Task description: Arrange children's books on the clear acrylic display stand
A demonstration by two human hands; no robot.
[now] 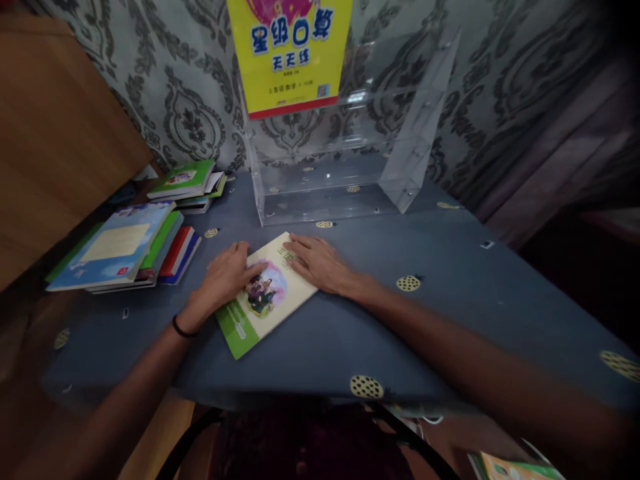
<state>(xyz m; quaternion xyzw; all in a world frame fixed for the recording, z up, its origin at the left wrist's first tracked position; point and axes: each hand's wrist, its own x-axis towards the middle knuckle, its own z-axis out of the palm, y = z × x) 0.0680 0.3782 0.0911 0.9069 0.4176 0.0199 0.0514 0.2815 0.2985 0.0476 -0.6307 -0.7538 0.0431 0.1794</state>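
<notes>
A thin book [273, 297] with a cream and green cover and a picture of figures lies tilted on the tablecloth. My left hand [227, 277], a dark band at its wrist, grips the book's left edge, thumb on the cover and the other fingers bent at the side. Across the top right corner of the cover, my right hand [320, 263] lies flat with its fingers stretched out. Behind the book stands a clear plastic rack [320, 217], and a yellow workbook [295, 73] rests upright at its upper left.
On the left, a stack of books [123, 243] has a blue cover on top. A smaller pile [185, 180] lies behind it. A wooden panel [65, 133] borders the left side. The blue tablecloth [450, 300] has a pineapple print. More books [515, 467] show low on the right.
</notes>
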